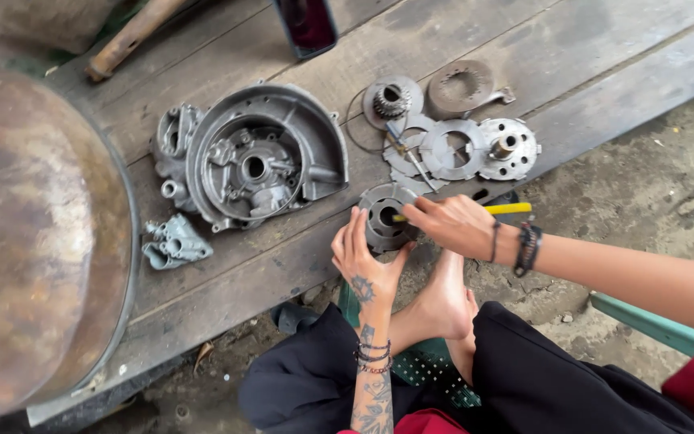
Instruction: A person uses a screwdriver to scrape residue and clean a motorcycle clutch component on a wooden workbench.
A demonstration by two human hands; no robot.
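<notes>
Round clutch hub (pixel 384 217) sits at near edge of wooden bench (pixel 588 88), right of big engine cover (pixel 255 157). Head view: our left hand (pixel 361 255) cups hub, fingers spread on its rim; our right hand (pixel 453 225) pinches yellow-handled screwdriver (pixel 501 209), tip at hub. We judge work part done: plates and gear (pixel 443 137) already lie loose right of cover, hub not yet opened. Small grey casting (pixel 174 243) below cover. No packages, labels or signs visible.

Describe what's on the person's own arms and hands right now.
Both forearms are bare, no sleeves. The left hand has a tattoo on its back, more tattoos up the forearm, and beaded bracelets. The right hand has dark bands at the wrist.
</notes>
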